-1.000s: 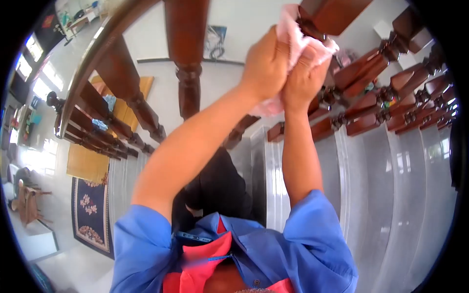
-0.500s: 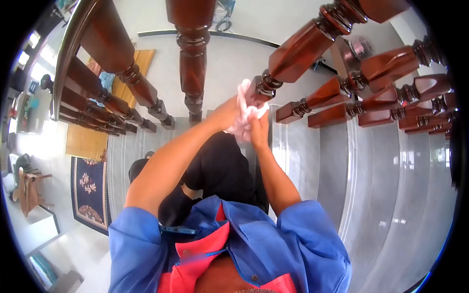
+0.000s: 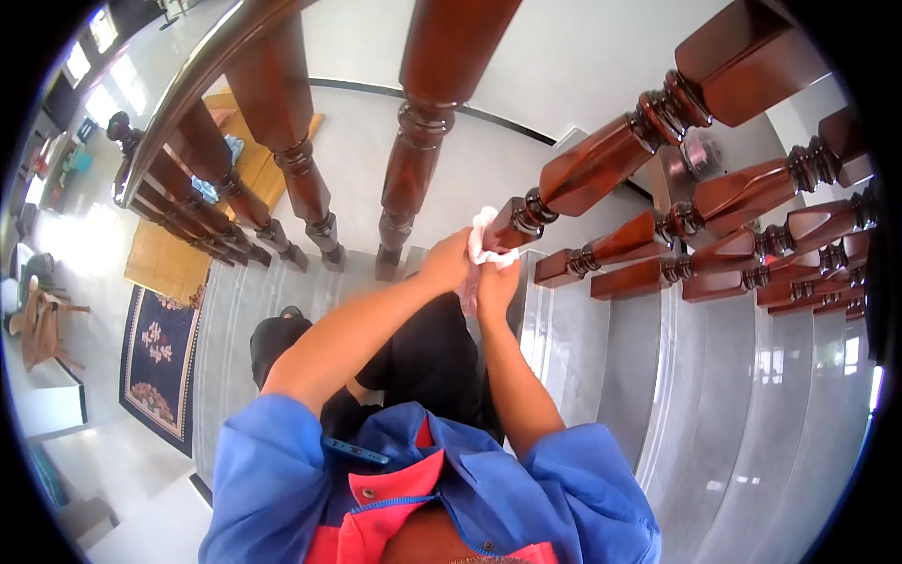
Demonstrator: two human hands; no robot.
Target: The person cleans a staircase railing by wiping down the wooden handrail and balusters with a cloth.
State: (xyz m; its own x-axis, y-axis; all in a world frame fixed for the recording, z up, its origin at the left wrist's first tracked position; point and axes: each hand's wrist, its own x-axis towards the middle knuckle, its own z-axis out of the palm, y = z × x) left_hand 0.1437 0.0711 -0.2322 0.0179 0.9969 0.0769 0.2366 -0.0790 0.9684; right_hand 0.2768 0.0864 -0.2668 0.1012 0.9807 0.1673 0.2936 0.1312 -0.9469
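Note:
A pale pink cloth [image 3: 486, 246] is wrapped around the lower end of a dark reddish-brown wooden baluster [image 3: 587, 174]. My left hand [image 3: 448, 261] grips the cloth on the baluster's left side, its fingers partly hidden. On the other side my right hand [image 3: 497, 282] is closed on the cloth's lower part, close beside the left. Some of the cloth hangs down between the two hands. Both forearms reach forward over my bent knee in black trousers [image 3: 427, 352].
More turned balusters [image 3: 413, 169] stand to the left under a curved handrail [image 3: 202, 80], and others line the right. Grey polished stair steps [image 3: 648, 376] descend on the right. A dark patterned rug [image 3: 160, 362] and a wooden chair [image 3: 45, 324] are at lower left.
My view has shifted, so the balusters appear lower and farther right. The cloth has gone from bunched up in front of the baluster to wrapped around its lower end, both hands still holding it.

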